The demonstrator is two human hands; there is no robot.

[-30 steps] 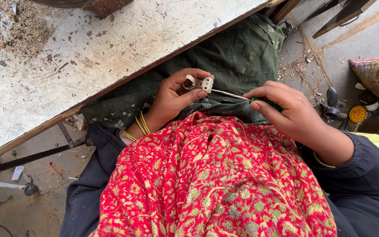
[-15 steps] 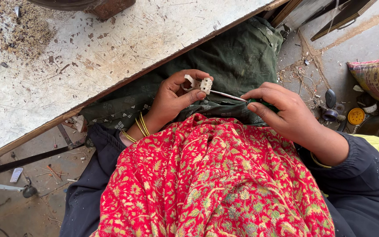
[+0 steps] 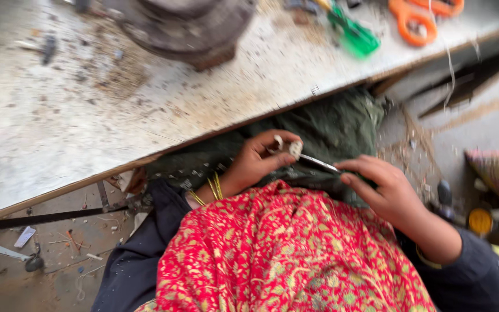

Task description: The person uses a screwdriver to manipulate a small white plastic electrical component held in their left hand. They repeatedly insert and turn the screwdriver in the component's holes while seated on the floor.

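Below a dusty bench (image 3: 88, 115), the left hand (image 3: 255, 164) pinches a small white part (image 3: 294, 149) — the right hand (image 3: 385, 193) grips a thin metal tool (image 3: 319, 163) touching it.

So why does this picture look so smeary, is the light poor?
Head view: soft, even daylight with no glare; motion blur smears everything, worst on the orange scissors and green tool on the workbench; the left hand and right hand stay readable.
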